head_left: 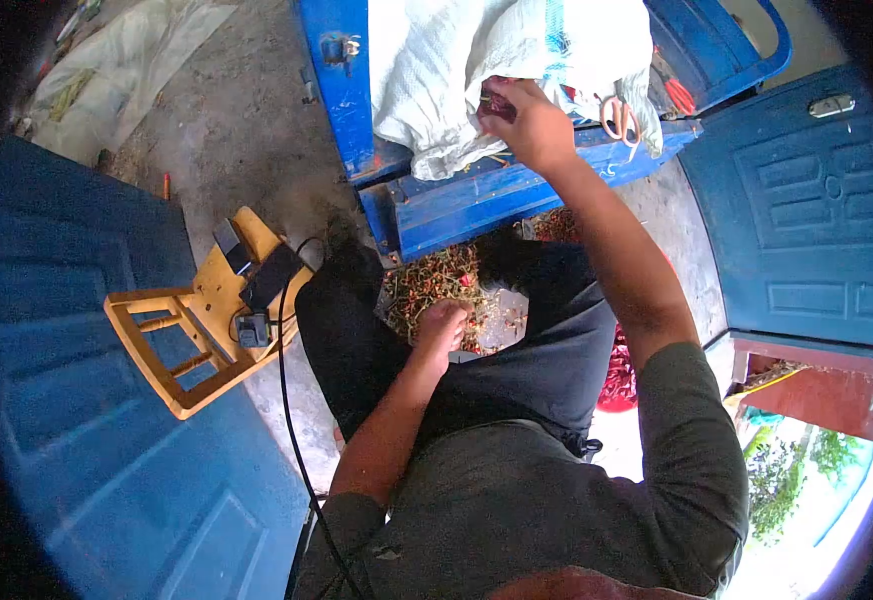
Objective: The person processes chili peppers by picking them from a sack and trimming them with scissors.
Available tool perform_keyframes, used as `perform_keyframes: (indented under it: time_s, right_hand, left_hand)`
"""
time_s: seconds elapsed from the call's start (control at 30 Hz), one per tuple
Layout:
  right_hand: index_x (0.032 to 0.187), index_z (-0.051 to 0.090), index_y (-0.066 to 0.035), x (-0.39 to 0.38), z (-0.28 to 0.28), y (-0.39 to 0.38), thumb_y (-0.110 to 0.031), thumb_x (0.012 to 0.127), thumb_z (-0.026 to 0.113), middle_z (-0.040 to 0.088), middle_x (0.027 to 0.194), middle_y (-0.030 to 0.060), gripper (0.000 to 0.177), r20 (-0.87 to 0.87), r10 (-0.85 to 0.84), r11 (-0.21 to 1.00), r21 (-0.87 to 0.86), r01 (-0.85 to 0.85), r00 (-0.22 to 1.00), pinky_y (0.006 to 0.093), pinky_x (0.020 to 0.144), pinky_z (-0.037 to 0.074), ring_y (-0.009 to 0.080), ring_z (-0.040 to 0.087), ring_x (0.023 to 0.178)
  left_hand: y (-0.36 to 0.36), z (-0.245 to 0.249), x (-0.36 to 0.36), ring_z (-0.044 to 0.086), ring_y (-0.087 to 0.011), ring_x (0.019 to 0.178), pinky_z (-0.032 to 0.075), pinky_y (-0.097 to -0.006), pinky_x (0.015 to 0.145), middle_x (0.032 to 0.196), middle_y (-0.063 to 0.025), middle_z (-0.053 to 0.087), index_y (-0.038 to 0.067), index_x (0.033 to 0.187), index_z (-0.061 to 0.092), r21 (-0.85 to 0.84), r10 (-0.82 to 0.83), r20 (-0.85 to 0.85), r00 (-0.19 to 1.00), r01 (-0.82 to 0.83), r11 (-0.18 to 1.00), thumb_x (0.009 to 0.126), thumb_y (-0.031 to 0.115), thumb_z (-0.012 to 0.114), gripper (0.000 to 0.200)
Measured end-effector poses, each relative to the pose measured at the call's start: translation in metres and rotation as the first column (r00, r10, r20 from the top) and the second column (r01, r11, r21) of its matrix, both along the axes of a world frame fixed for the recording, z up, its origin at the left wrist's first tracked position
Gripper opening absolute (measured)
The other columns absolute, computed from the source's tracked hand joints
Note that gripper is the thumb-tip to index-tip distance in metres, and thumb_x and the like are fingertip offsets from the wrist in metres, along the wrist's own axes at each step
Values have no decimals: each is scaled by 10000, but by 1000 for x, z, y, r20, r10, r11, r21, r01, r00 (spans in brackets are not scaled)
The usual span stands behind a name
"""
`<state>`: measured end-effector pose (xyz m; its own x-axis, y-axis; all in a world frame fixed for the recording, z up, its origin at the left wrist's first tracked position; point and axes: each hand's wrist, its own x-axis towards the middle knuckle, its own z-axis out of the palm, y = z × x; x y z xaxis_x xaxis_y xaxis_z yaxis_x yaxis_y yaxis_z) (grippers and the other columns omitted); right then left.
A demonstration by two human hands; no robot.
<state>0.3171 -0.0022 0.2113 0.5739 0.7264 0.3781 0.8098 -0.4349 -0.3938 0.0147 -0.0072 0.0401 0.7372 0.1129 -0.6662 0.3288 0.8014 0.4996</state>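
Holding small dark red pod (499, 105) in right hand (537, 125), grip clamped on it, up at white woven sack (427, 80) on blue wooden surface (477, 195); lying roughly crosswise, free end leftward. Resting left hand (442, 330), grip closed in a fist, on pile of red stemmed chillies (437, 285) in lap.

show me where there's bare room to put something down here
Bare concrete floor lies between the yellow stool, the blue cart and the plastic sheet. Crowded: the lap pile of stems under the left hand, and the white sack at the right hand, holding a dark red thing.
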Motion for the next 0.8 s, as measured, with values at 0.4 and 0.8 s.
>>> perform_keyframes:
  time_s: [0.4,0.8]
  right_hand:
    - [1293,550,-53,-3,-6,-24,-228,910,655,639,1203,199,434,-48,-146,983,105,151,988,421,826,533,340,673,926]
    - [1234,632,-31,-139,-55,-157,-197,875,746,688,915,49,412,-972,20,993,47,110,235,257,622,535,113,631,721]
  left_hand:
    - [0,2,-5,345,-22,463,241,-198,400,622,85,425,70,919,650,-2,5,50,999,-5,1000,868,101,585,88]
    - [-4,4,-2,350,-37,460,264,-211,403,628,65,442,44,926,651,93,-45,9,999,44,995,916,110,531,137]
